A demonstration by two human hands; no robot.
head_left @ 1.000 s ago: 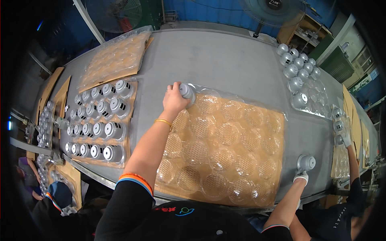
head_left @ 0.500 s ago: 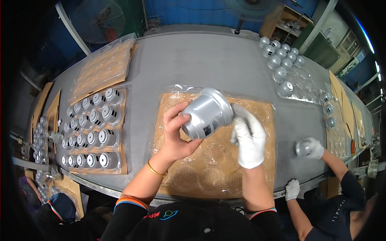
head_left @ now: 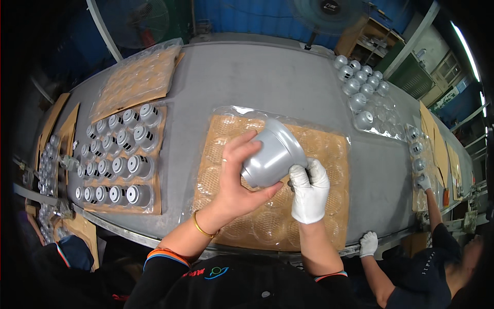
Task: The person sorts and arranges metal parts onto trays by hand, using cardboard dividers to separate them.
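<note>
Over the middle of the table I hold a silver cup-shaped housing (head_left: pixel 275 154), tilted, its wide flared rim toward the right. My bare left hand (head_left: pixel 237 177) wraps the narrower body, fingers on the far side and thumb underneath. On my right hand (head_left: pixel 310 193) is a white glove; its thumb and fingers pinch the rim at the lower right. Beneath both hands lies a clear plastic tray (head_left: pixel 221 135) with round pockets on brown cardboard. No dark patch shows on the side of the housing facing me.
At left, a tray holds several silver housings (head_left: pixel 139 166) in rows. Behind it lies a clear tray (head_left: pixel 136 77) on cardboard. More housings (head_left: pixel 360 77) stand in a tray at far right. A co-worker's gloved hand (head_left: pixel 424 182) reaches a tray at right; the other (head_left: pixel 368 243) rests at the table edge.
The housing has been turned, so its dark patch no longer shows. My right hand has closed on its rim. The co-worker's far hand has moved right to the tray.
</note>
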